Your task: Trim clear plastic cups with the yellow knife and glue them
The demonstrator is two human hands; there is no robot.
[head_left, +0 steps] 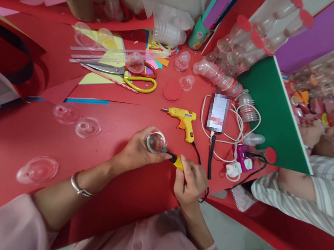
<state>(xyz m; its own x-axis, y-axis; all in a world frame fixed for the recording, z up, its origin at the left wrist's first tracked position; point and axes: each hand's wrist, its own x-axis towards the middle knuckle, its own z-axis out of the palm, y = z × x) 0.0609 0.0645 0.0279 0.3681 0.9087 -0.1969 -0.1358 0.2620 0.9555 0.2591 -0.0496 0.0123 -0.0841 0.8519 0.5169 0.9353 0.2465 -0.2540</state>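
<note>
My left hand (135, 151) is closed around a small clear plastic cup (155, 141) with something pink and green inside, holding it just above the red table (116, 120). My right hand (189, 181) grips a yellow tool (177, 161) with a black cord; its dark tip touches the cup's side. A silver bangle (80, 187) sits on my left wrist. A yellow glue gun (182, 119) lies on the table just beyond both hands.
Clear plastic lids (88, 127) lie left of my hands. Yellow scissors (136, 80), coloured paper, stacked clear cups (224, 74), a phone (218, 112) with white cables and a green board (272, 113) fill the far side. Another person's striped sleeve (311, 202) is at right.
</note>
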